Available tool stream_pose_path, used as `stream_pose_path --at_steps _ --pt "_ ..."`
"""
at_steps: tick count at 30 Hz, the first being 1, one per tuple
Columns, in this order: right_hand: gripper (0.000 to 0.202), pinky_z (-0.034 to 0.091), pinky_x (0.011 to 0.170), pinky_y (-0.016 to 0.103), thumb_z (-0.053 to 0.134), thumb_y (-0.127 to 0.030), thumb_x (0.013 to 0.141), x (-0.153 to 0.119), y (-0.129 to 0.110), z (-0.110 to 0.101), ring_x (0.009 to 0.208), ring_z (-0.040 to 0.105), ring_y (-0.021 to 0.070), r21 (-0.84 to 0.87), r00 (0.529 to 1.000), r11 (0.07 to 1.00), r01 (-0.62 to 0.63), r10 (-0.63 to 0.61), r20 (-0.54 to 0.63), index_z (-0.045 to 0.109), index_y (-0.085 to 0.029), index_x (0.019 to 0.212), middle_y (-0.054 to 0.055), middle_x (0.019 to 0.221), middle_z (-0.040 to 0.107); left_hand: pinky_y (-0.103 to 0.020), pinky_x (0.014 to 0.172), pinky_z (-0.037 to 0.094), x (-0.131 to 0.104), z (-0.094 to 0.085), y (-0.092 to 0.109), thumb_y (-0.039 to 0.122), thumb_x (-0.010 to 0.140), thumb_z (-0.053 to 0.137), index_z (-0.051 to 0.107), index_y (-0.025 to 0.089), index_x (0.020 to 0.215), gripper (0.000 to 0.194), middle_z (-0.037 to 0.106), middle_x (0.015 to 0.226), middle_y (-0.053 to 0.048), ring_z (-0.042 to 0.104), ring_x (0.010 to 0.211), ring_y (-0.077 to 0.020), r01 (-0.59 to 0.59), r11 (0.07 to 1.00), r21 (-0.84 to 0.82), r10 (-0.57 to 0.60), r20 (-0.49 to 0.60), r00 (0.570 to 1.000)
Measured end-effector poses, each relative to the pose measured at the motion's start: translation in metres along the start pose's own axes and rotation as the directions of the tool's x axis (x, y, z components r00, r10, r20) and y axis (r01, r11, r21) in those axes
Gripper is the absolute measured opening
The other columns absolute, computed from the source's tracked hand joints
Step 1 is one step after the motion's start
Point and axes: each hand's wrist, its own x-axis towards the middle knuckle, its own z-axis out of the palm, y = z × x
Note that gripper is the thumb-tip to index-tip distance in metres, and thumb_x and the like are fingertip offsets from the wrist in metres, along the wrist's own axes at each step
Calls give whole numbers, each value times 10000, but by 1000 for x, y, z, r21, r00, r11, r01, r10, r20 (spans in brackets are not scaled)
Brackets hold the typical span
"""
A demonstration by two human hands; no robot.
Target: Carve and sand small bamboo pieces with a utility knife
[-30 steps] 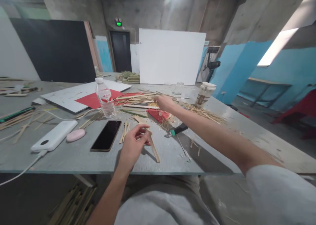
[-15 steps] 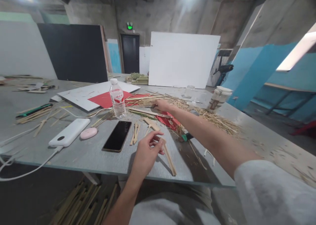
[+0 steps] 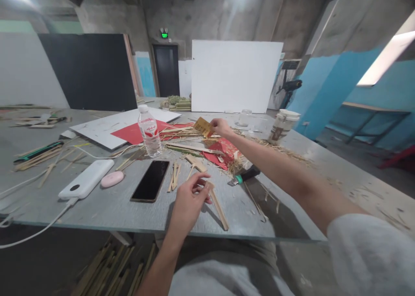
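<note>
My right hand (image 3: pixel 220 127) reaches far over the table and pinches a small yellow-brown packet (image 3: pixel 203 127) with dark print, held above the straw pile. My left hand (image 3: pixel 191 201) is near the front edge, its fingers curled round the upper end of a flat wooden strip (image 3: pixel 219 209). Just beyond it lie a wider wood piece (image 3: pixel 196 162) and short sticks (image 3: pixel 175 176). Under my right forearm rests a cutter (image 3: pixel 240 179) with a green collar and black handle. Red paper (image 3: pixel 222 152) with straw scraps lies between the hands.
A water bottle (image 3: pixel 149 131), black phone (image 3: pixel 151 181), white power bank (image 3: pixel 87 179) with cable and pink case (image 3: pixel 112 179) are on the left. A lidded cup (image 3: pixel 283 127) and clear jar (image 3: pixel 244 117) are at the right. White board (image 3: pixel 236 77) stands behind.
My right hand has lifted slightly from the straw pile, now with the yellow-brown packet in it. The cutter shows more fully. The view has shifted a little; my left hand stays on the strip.
</note>
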Motion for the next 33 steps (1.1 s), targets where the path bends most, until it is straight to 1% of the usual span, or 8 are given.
stream_pose_path --at_steps 5,10,14,17,21,26,30,33 --pt "407 616 963 437 687 -431 1048 -35 33 -50 1132 683 232 170 1000 985 19 -22 17 655 -157 1347 106 1319 665 -239 592 590 0 0 1 398 855 748 750 229 1090 290 661 845 6 649 605 -114 -12 999 31 12 0 1000" --pt "367 586 1027 466 702 -410 1037 -97 49 -81 1215 652 245 339 982 926 168 -128 -139 674 -160 1304 115 1383 641 -268 619 603 2 2 4 372 864 727 802 243 1045 235 725 886 -20 675 625 -139 -44 995 94 44 8 999" --pt "194 600 826 351 703 -334 963 -148 39 -68 903 692 185 521 975 825 221 -181 -128 713 -142 940 59 988 720 -279 624 595 13 2 15 213 838 610 856 254 924 264 780 923 -48 667 619 -147 -125 980 155 119 50 992" --pt "153 570 750 311 671 -324 873 -177 21 -51 824 680 178 633 969 734 246 -206 -137 720 -179 864 41 908 718 -275 625 578 25 2 27 123 780 552 876 269 851 362 775 922 -58 670 665 -161 -218 948 232 207 70 976" --pt "186 557 844 313 644 -272 817 -202 0 -39 959 682 197 722 962 639 264 -231 -148 787 -221 925 45 1015 741 -280 662 589 41 6 35 124 815 540 832 221 731 319 742 924 -73 692 671 -157 -234 938 256 236 25 972" --pt "287 556 842 303 604 -348 959 -221 -15 -38 972 687 188 823 960 526 213 -268 -78 797 -247 1145 53 1107 740 -300 721 602 45 14 32 340 897 709 830 198 822 200 722 973 -83 731 774 -189 -240 941 237 254 -30 967" --pt "436 555 803 282 854 -357 804 -228 -26 -33 919 691 172 877 951 454 157 -308 -11 742 -278 1217 22 1079 741 -293 740 589 42 18 27 349 802 857 814 196 859 169 702 1027 -72 719 799 -177 -286 925 251 315 -86 945" --pt "503 566 823 296 867 -367 783 -229 -29 -29 955 708 184 901 946 417 123 -323 20 708 -273 1251 38 1106 747 -281 717 581 41 17 26 335 793 871 800 194 898 190 675 1060 -63 691 762 -149 -314 909 276 361 -141 922"
